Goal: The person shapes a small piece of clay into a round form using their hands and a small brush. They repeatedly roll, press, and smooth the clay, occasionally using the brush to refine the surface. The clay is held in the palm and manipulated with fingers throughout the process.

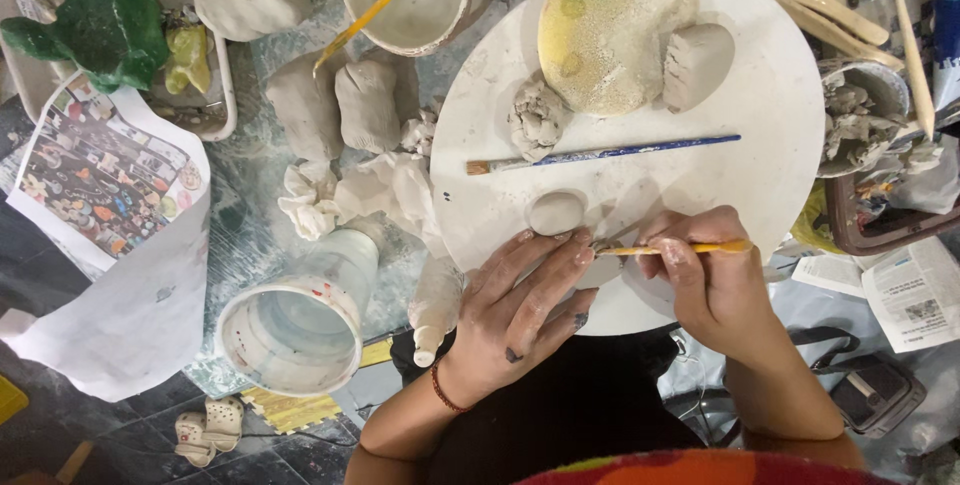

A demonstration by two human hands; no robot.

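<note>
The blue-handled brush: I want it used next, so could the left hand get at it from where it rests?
Probably yes: the blue-handled brush lies bare on the round white board, just beyond the left hand; only a small clay lump sits between.

Even, bright overhead light; soft shadows only. White round board (760, 95) slightly overexposed. Focus sharp centrally; mild wide-angle bending toward edges.
</note>
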